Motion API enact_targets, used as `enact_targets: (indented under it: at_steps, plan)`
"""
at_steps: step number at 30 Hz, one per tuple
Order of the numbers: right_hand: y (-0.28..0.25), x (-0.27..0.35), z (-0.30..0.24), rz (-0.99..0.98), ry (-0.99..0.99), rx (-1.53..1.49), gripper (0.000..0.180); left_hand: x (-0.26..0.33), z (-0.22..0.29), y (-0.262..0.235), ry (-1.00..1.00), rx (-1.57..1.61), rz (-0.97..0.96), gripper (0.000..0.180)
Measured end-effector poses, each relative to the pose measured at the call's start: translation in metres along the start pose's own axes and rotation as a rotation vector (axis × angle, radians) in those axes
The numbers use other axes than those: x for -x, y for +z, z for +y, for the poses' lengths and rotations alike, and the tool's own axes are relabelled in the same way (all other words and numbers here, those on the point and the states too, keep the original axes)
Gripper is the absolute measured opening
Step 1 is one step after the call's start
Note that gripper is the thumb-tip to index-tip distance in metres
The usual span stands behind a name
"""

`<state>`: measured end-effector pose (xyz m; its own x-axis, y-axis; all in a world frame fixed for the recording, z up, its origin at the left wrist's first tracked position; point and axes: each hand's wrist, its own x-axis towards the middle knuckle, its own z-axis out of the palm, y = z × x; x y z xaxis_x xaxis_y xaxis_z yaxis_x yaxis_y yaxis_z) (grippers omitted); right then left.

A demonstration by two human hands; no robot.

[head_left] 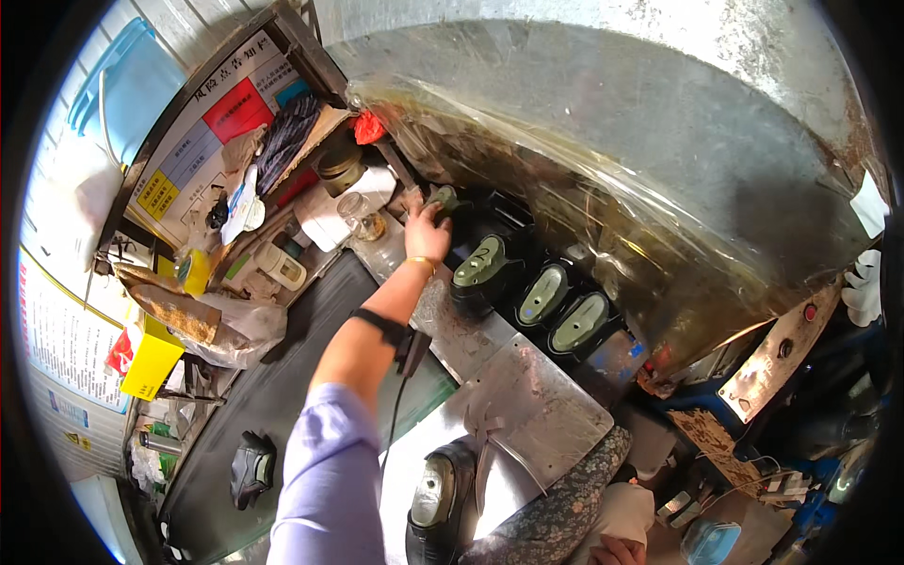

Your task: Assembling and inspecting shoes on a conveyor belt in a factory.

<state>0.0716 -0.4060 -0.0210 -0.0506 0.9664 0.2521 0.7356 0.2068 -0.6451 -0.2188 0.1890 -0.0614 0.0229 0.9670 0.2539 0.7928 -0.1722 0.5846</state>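
Note:
My left hand (427, 235) reaches out at the far middle, its fingers bent round the green-topped end of a dark shoe on a last (445, 197). A band circles the wrist, and a black strap with a cable sits on the forearm. Beside it stand black shoes on lasts with green tops: one shoe (482, 264) nearest the hand, then a middle one (544, 294) and a right one (581, 323). My right hand (619, 551) shows only in part at the lower edge, beside pale cloth; what it holds, if anything, is hidden. Another black shoe on a last (434, 494) stands near me.
A dark conveyor belt (330, 311) runs along the left, with a black shoe (252, 469) lying on it. A metal plate (537, 410) lies before me. Clear plastic sheeting (565, 188) hangs behind the shoes under a large metal hood (640, 85). A glass jar (360, 215) stands left of my hand.

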Motion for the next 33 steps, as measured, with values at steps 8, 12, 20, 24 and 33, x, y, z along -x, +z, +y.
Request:
enact_targets:
  at_steps: [8, 12, 20, 24, 33]
  plan:
    - [0.001, -0.008, -0.002, 0.020, -0.047, 0.012, 0.027, 0.077, 0.085, -0.013, 0.244, -0.392, -0.408, 0.080]
    - [0.005, -0.010, 0.000, 0.005, -0.039, 0.001, 0.024, 0.031, 0.052, 0.041, 0.071, -0.448, -0.167, 0.063]
    - [0.004, -0.005, 0.006, -0.002, 0.047, -0.048, 0.026, 0.031, 0.069, 0.038, -0.113, -0.498, 0.341, 0.089]
    - [0.005, -0.010, 0.010, -0.039, 0.060, -0.048, 0.025, 0.001, 0.000, 0.041, -0.519, 0.093, -0.038, 0.114]
    - [0.004, -0.008, 0.008, -0.034, 0.090, -0.067, 0.025, 0.084, 0.134, 0.031, 0.358, 0.010, -0.374, 0.082]
